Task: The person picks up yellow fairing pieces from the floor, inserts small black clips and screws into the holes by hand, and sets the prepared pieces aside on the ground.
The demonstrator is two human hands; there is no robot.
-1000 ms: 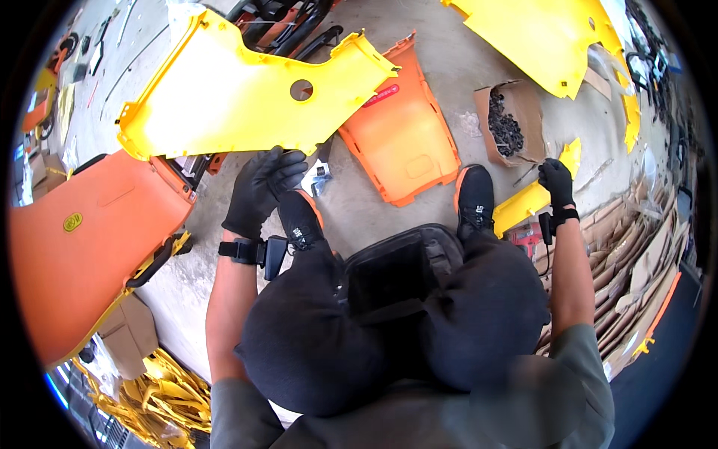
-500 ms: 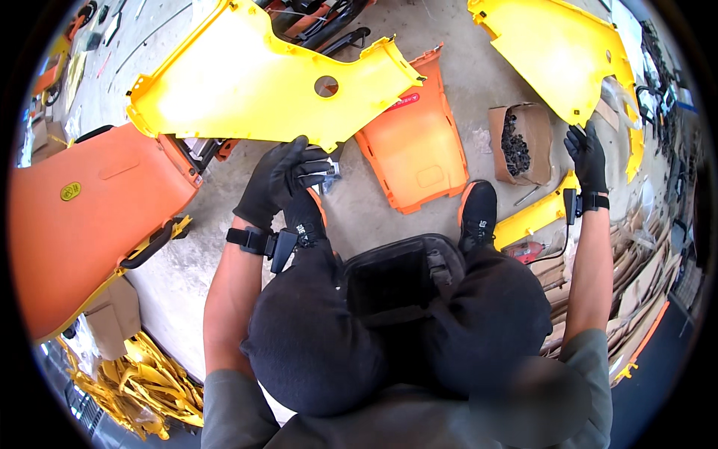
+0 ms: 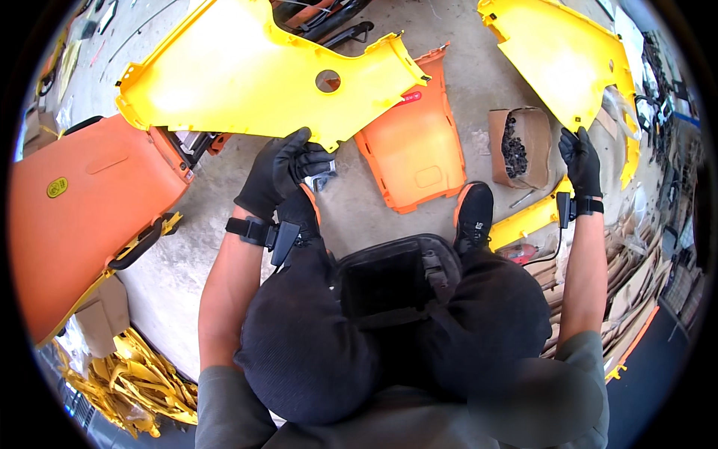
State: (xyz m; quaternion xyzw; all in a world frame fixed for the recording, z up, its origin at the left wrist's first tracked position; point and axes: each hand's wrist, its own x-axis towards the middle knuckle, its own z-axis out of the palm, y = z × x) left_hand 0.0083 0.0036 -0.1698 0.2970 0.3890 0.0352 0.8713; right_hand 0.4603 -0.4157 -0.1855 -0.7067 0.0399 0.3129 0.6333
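Observation:
Black gloves cover both my hands. My left hand (image 3: 281,173) is closed at the lower edge of a large yellow plastic panel (image 3: 232,71), which has a round hole and a small notched tab. Part of that panel overlaps an orange plastic panel (image 3: 416,150) lying on the floor between my feet. Farther right, my right hand (image 3: 580,160) pinches the pointed near tip of a second yellow panel (image 3: 557,56). The fingertips there partly hide the contact. A small clear bag (image 3: 321,179) lies beside my left fingers.
An open cardboard box (image 3: 535,142) of small dark parts stands left of my right hand. Near my right foot lies a yellow strip (image 3: 527,221). A big orange body (image 3: 97,217) fills the left side, above piled yellow pieces (image 3: 142,382). Flattened cardboard (image 3: 628,277) is stacked at right.
My right fingers have drawn closer together at the panel's tip, and that hand sits slightly lower. The left hand keeps its place at the panel edge. The whole view has shifted a little.

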